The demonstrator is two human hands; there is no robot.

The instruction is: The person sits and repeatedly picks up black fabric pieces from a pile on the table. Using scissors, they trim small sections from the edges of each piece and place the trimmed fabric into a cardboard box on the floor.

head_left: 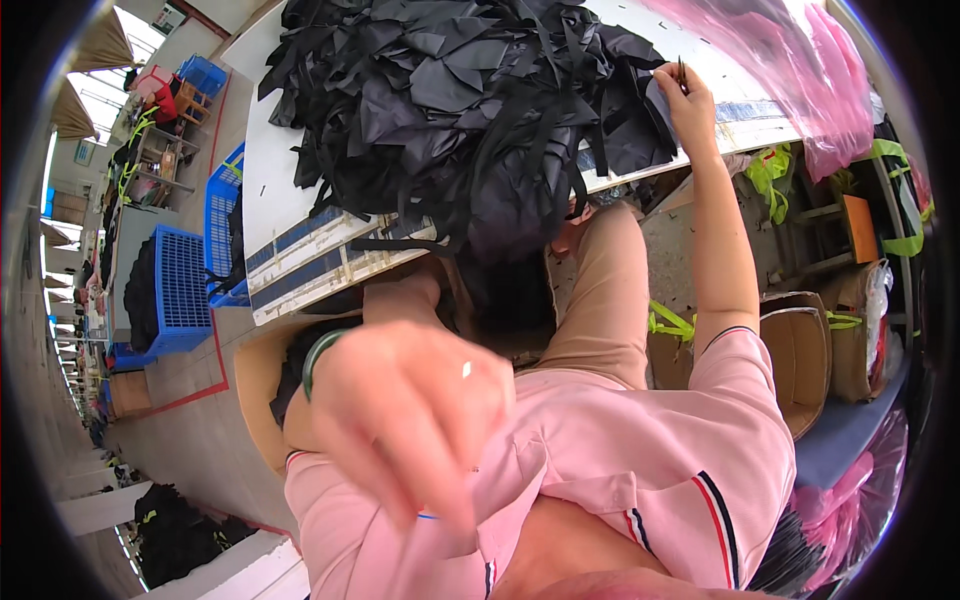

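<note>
A large heap of black fabric pieces (440,90) with loose straps covers much of the white table (275,190), and some of it hangs over the near edge. At the right side of the heap, my right hand (688,110) is pinched around a small dark pointed tool (682,74), whose exact kind I cannot make out. My left hand (410,400) is raised close in front of my chest, away from the fabric. A green bangle (318,362) circles that wrist. Its fingers bend downward and are blurred, so whether they hold anything is unclear.
Pink plastic sheeting (835,90) drapes over the table's right end. Blue plastic crates (182,290) stand on the floor at left. An open cardboard box (260,385) is beside my left leg, another carton (795,360) at right. A wooden stool (855,230) stands farther right.
</note>
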